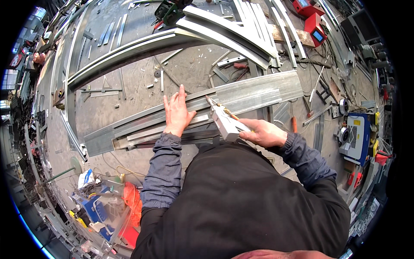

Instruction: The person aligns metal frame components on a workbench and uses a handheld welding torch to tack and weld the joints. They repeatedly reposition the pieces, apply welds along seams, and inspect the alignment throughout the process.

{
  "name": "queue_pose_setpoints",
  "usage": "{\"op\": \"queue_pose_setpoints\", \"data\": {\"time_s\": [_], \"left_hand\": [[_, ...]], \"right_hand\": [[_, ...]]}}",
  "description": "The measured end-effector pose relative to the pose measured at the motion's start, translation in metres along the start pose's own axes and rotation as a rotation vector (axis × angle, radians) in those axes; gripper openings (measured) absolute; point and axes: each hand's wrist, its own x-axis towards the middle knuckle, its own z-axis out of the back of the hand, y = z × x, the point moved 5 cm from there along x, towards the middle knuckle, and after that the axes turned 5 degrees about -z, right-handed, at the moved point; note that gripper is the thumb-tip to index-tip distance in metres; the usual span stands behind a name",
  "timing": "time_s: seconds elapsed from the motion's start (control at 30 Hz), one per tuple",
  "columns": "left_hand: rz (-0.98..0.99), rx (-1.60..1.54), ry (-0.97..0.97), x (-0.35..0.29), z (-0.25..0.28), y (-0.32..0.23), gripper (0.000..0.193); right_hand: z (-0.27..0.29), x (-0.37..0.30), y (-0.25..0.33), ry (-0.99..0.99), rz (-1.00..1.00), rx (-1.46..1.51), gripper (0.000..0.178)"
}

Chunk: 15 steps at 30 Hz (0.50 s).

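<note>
My left hand (177, 113) rests with fingers spread on a long grey metal channel (148, 116), pressing nothing between them. In my right hand (265, 133) is a hand-held welding gun (225, 124) with a white boxy body. Its copper-coloured nozzle points away from me at the channel's far edge, just right of my left hand. Whether the tip touches the metal I cannot tell. A wider flat metal sheet (263, 93) runs on from the channel to the right.
Beyond the work lies a frame of long metal profiles (133, 49). Offcuts and cables litter the floor. A blue-and-white machine (357, 136) stands at right, red boxes (317, 30) at far right. Orange plastic (133, 200) and a blue case (95, 209) lie at near left.
</note>
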Motion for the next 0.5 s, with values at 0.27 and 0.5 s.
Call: {"op": "queue_pose_setpoints", "data": {"time_s": [0.27, 0.5], "left_hand": [[-0.004, -0.063, -0.038, 0.001, 0.029, -0.004, 0.151], [-0.147, -0.105, -0.319, -0.023, 0.072, -0.024, 0.142]], "right_hand": [[0.002, 0.004, -0.003, 0.01, 0.008, 0.011, 0.065], [0.004, 0.007, -0.012, 0.0, 0.015, -0.006, 0.065]]}}
